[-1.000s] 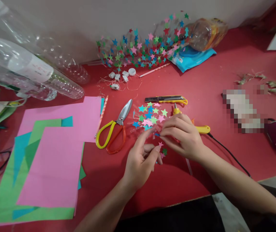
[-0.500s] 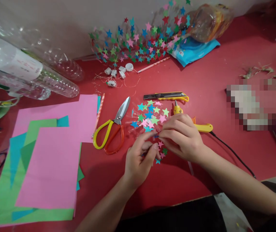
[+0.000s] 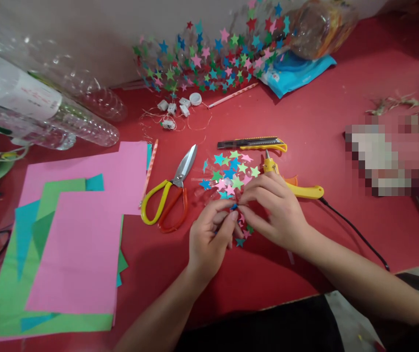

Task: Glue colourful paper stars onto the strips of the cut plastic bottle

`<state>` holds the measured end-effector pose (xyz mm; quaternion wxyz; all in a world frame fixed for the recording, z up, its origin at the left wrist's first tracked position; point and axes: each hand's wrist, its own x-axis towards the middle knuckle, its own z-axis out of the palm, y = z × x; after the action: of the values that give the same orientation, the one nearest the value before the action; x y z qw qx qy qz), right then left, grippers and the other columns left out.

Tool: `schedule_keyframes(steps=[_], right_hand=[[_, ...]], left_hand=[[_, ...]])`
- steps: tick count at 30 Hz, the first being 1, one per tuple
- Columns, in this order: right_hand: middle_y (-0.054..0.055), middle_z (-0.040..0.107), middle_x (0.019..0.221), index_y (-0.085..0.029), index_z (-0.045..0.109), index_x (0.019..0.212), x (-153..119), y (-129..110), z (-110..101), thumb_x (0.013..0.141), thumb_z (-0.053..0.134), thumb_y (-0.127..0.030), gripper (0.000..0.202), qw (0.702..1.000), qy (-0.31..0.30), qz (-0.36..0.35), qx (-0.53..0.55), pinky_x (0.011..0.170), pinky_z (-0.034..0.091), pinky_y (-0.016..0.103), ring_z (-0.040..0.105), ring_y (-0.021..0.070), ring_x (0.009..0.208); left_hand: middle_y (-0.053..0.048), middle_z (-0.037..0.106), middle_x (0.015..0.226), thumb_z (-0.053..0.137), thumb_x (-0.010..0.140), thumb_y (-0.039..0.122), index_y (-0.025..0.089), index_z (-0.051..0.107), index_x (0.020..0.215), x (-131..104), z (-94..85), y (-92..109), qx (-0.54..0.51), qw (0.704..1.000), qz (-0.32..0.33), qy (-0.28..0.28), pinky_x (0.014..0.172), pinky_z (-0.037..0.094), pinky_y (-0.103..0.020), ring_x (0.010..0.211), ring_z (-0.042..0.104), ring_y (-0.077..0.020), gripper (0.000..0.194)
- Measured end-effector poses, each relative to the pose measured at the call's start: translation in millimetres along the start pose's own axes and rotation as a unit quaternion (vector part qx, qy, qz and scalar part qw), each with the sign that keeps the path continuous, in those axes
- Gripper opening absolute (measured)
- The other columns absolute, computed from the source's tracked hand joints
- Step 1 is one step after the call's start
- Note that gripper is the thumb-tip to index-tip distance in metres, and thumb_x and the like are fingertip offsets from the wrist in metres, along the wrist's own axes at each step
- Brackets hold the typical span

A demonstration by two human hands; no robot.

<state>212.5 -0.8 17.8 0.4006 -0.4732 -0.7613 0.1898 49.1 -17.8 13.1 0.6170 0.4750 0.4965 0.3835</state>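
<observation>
My left hand (image 3: 209,239) is closed, its thumb and fingers curled round part of a clear plastic piece covered with paper stars (image 3: 229,174). A small blue paper star (image 3: 233,207) shows between the fingertips of both hands. My right hand (image 3: 277,208) pinches at that star from the right, thumb and forefinger close together. Pink, green and blue stars fan out on clear strips beyond my fingers, and a few more show below them. A yellow glue gun (image 3: 306,190) lies just beyond my right hand, partly hidden by it.
Scissors (image 3: 172,193) and coloured paper sheets (image 3: 73,254) lie on the left. A box cutter (image 3: 252,143) is beyond the stars. Further back are small white light units (image 3: 172,108), star-covered clear plastic (image 3: 212,61), a blue packet (image 3: 293,76) and plastic bottles (image 3: 48,102).
My right fingertips have shifted slightly, and the blue star between my hands shows more plainly. The star-covered piece has moved a little to the right.
</observation>
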Motion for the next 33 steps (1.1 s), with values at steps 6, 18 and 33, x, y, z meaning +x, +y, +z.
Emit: schedule_keyframes(steps=[6, 18, 33], right_hand=[[0.001, 0.064, 0.083, -0.02, 0.057, 0.08, -1, -3, 3, 0.085, 0.06, -0.015, 0.008, 1.0, 0.008, 0.016, -0.001, 0.076, 0.045, 0.035, 0.057, 0.0169, 0.08], [0.002, 0.063, 0.086, -0.022, 0.059, 0.086, -2, 4, -8, 0.087, 0.056, -0.012, 0.01, 0.994, 0.111, -0.013, 0.011, 0.078, 0.048, 0.036, 0.059, 0.0171, 0.083], [0.002, 0.062, 0.082, -0.022, 0.057, 0.079, 0, 36, -12, 0.088, 0.051, -0.019, 0.011, 0.987, 0.157, -0.02, -0.023, 0.079, 0.047, 0.037, 0.057, 0.0184, 0.082]], left_hand=[[0.007, 0.06, 0.047, 0.062, 0.086, 0.023, 0.019, 0.062, 0.094, 2, 5.0, 2, -0.006, 0.999, -0.013, 0.039, 0.035, 0.033, -0.012, 0.032, 0.042, -0.0032, 0.01], [0.01, 0.049, 0.037, 0.066, 0.083, 0.03, 0.021, 0.064, 0.087, 12, -10.1, 5, -0.019, 0.994, -0.03, 0.1, 0.029, 0.02, -0.014, 0.028, 0.033, -0.0031, 0.01], [0.01, 0.039, 0.038, 0.074, 0.068, 0.027, 0.017, 0.07, 0.076, 34, -7.3, 16, 0.01, 0.995, 0.002, 0.102, 0.033, 0.018, -0.018, 0.032, 0.028, -0.0024, 0.014]])
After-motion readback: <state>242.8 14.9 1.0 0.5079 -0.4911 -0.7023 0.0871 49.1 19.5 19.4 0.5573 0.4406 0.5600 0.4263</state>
